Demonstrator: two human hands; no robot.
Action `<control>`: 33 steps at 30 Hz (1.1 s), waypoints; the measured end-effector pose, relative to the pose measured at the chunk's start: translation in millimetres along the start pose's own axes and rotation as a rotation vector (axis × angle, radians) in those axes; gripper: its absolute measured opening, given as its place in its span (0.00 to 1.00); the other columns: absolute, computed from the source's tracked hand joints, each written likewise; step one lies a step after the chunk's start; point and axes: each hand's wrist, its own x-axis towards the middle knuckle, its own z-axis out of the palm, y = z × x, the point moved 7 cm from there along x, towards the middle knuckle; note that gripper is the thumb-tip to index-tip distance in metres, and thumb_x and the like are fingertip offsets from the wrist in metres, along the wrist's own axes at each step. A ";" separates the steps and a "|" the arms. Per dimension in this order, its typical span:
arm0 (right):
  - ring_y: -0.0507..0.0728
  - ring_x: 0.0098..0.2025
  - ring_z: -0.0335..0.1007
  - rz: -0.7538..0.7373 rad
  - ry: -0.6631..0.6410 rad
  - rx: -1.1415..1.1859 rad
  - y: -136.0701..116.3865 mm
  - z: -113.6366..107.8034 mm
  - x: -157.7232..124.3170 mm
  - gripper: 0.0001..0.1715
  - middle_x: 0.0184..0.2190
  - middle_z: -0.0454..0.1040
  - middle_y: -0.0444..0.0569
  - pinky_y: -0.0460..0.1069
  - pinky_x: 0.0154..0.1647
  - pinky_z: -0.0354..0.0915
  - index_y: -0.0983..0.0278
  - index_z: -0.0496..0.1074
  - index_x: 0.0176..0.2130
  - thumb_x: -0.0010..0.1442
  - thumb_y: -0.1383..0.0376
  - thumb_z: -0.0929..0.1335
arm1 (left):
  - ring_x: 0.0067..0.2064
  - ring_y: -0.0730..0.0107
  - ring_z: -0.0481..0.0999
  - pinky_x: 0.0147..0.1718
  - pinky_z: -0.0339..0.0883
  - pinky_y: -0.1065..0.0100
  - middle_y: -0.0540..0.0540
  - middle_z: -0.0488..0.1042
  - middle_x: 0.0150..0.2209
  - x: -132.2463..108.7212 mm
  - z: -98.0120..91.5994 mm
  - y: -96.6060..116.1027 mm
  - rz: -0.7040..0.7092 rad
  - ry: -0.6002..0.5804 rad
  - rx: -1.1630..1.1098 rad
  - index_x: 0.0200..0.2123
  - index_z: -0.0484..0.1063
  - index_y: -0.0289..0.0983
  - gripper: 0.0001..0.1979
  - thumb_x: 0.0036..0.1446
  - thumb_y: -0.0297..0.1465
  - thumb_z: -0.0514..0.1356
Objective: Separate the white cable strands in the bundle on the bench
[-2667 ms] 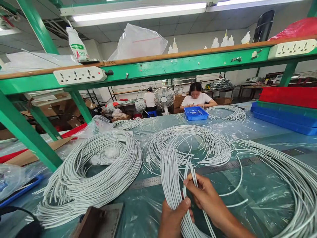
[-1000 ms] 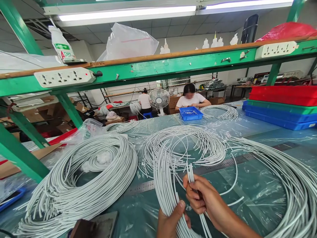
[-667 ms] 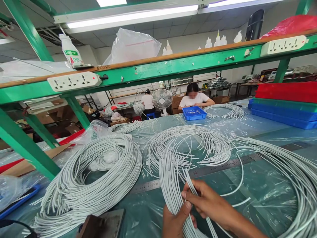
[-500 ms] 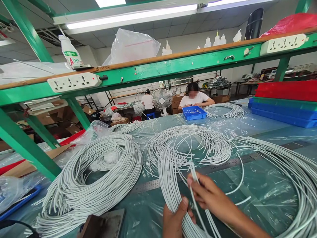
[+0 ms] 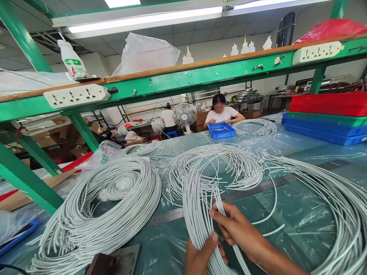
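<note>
A thick bundle of white cables (image 5: 195, 206) runs toward me from the middle of the bench. My left hand (image 5: 202, 254) is closed around it near the bottom of the view, thumb on top. Just right of it, my right hand (image 5: 229, 223) pinches a few cables (image 5: 219, 202) between thumb and fingers, their ends pointing away from me. These lie close beside the main bundle. Behind both hands rests a loose coil of white cable (image 5: 243, 164). A large coil (image 5: 134, 214) lies to the left, and more cables (image 5: 341, 202) curve along the right.
A steel ruler (image 5: 169, 216) lies across the film-covered bench (image 5: 160, 244). Front left is a metal block (image 5: 114, 263). Stacked trays (image 5: 323, 124) stand back right, a blue tray (image 5: 221, 130) farther back before a seated person (image 5: 226, 114). A green shelf beam (image 5: 172, 78) spans above.
My right hand has drawn its cables left and slightly down, closer to the main bundle. The left hand keeps its grip. The whole view has shifted slightly.
</note>
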 end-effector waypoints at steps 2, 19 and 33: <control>0.46 0.19 0.42 -0.040 0.051 0.040 -7.4 -8.8 1.1 0.35 0.17 0.51 0.34 0.44 0.18 0.40 0.62 0.62 0.36 0.47 0.37 0.70 | 0.20 0.68 0.72 0.21 0.66 0.70 0.45 0.73 0.19 0.5 1.0 2.9 0.015 0.003 -0.001 0.24 0.71 0.33 0.32 0.28 0.51 0.80; 0.47 0.20 0.41 -0.077 0.086 0.062 -6.4 -13.5 5.9 0.41 0.17 0.47 0.33 0.45 0.20 0.41 0.63 0.65 0.36 0.43 0.33 0.73 | 0.20 0.68 0.72 0.21 0.68 0.69 0.47 0.73 0.19 4.3 -5.3 -3.6 0.007 0.063 -0.003 0.28 0.73 0.32 0.33 0.27 0.50 0.80; 0.46 0.21 0.37 -0.133 -0.078 0.182 -12.8 -3.8 2.6 0.36 0.19 0.45 0.33 0.45 0.21 0.38 0.65 0.66 0.40 0.53 0.39 0.74 | 0.22 0.65 0.73 0.22 0.70 0.68 0.46 0.73 0.21 -1.5 -1.4 -3.8 -0.018 0.013 0.006 0.31 0.73 0.32 0.33 0.29 0.49 0.80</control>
